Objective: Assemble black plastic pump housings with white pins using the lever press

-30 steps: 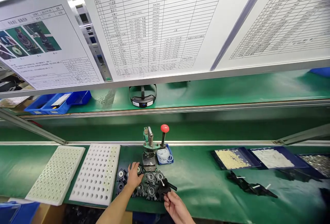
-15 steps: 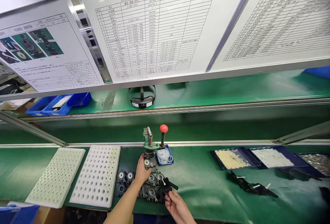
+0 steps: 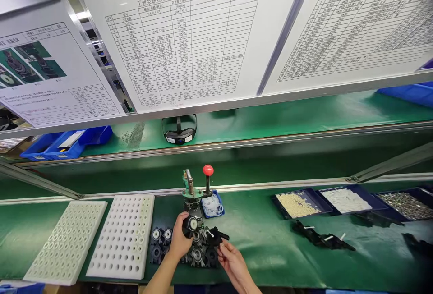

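My left hand (image 3: 180,239) is closed round a black pump housing (image 3: 192,223) with a white ring in its face, just in front of a small hand press (image 3: 192,191). Pinched in the fingers of my right hand (image 3: 232,260) is a black plastic pump part (image 3: 214,237) with a white pin and a dark stub sticking out. The two parts are close together but apart. Below them, several black pump housings (image 3: 196,254) sit in rows on the green bench, partly covered by my hands. Others with white centres (image 3: 156,234) lie left of my left wrist.
A red-knobbed lever (image 3: 208,170) rises by the press, beside a blue tray of clear rings (image 3: 213,204). Two white hole boards (image 3: 117,235) lie left. Dark trays of small parts (image 3: 299,203) and black pieces with white pins (image 3: 321,236) lie right. A shelf (image 3: 270,118) hangs above.
My left hand has brought the housing nearer to me, away from the press, and turned its face. The right hand has raised its part slightly towards it. The view has shifted a little.
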